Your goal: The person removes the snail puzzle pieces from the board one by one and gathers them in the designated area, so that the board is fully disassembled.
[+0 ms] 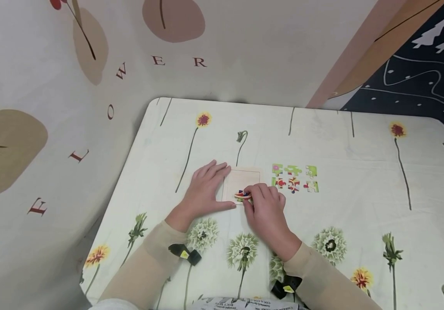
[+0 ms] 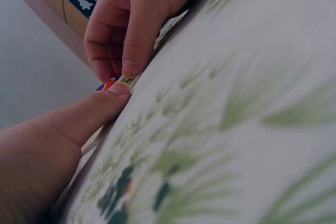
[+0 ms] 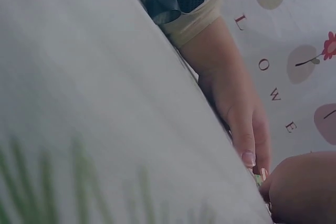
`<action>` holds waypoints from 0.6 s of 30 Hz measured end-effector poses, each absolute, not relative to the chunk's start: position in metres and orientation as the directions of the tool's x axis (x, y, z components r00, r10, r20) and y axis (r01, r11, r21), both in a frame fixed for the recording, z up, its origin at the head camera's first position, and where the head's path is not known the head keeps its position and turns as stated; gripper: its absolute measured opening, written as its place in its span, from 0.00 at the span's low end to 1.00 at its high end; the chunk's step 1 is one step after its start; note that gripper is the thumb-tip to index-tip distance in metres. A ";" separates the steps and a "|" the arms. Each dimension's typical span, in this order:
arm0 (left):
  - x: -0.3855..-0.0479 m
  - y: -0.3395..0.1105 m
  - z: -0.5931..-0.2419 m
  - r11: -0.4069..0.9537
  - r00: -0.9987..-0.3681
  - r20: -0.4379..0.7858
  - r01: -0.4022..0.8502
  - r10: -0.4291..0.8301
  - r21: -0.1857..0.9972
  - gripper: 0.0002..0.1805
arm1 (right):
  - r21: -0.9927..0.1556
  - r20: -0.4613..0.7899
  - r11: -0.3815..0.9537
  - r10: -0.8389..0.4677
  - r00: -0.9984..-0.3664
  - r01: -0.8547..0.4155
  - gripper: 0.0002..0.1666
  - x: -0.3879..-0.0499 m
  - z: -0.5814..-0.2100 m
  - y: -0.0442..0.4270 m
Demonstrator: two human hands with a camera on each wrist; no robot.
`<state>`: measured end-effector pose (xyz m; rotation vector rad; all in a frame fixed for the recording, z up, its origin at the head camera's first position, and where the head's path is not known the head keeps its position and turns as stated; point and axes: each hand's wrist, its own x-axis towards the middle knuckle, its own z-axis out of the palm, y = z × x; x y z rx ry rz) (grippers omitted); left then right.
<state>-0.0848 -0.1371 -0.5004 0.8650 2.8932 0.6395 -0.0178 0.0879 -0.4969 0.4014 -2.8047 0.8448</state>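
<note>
A pale, square puzzle board [image 1: 241, 178] lies on the table between the hands. My left hand [image 1: 205, 189] rests along its left side with straight fingers, the thumb stretched along the near edge. Over the board's lower right part, my right hand [image 1: 266, 209] pinches a colourful jigsaw piece [image 1: 240, 195] between thumb and fingers. In the left wrist view the piece [image 2: 108, 85] shows red and blue beside the left thumb; the fingers partly cover it. The right wrist view shows the left hand [image 3: 239, 111] beyond part of the right hand [image 3: 304, 187].
Several loose jigsaw pieces [image 1: 293, 170], green, red and white, lie in two rows right of the board. A flower-print cloth [image 1: 361, 181] covers the table. Behind it stands a wall covering [image 1: 245, 73] with printed letters and leaves.
</note>
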 end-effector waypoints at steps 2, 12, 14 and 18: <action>-0.085 -0.137 -0.501 0.756 -0.842 0.069 0.514 0.535 0.405 0.61 | -0.513 0.249 0.803 -0.200 -0.948 -0.304 0.12 -0.018 -0.497 0.088; -0.085 -0.137 -0.502 0.759 -0.842 0.067 0.515 0.536 0.398 0.61 | -0.469 0.305 0.801 -0.249 -0.919 -0.372 0.16 -0.016 -0.498 0.091; -0.085 -0.137 -0.502 0.762 -0.843 0.062 0.513 0.535 0.395 0.62 | -0.459 0.326 0.796 -0.263 -0.908 -0.395 0.18 -0.015 -0.498 0.091; -0.085 -0.137 -0.501 0.764 -0.843 0.058 0.511 0.534 0.394 0.62 | -0.448 0.349 0.791 -0.275 -0.896 -0.417 0.19 -0.015 -0.497 0.091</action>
